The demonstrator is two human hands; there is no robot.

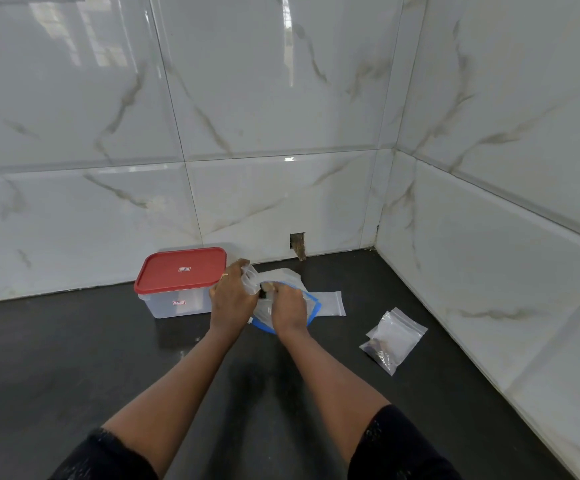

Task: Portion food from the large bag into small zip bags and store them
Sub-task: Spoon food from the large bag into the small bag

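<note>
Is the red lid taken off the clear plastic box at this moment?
No, the red lid sits closed on top of the clear box, which stands on the dark counter.

I saw the large bag (313, 306), clear with a blue zip edge, flat near the worktop's back edge. Small zip bag (250, 279) was raised over it, crumpled. Empty zip bag (332, 302) lay flat beside it. Filled zip bags (393, 337) lay toward the right edge.

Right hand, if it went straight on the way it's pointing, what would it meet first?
Probably the small zip bag that the left hand grips; the right hand, pinching a dark piece, points at it from close by. Depth is unclear in one view.
</note>
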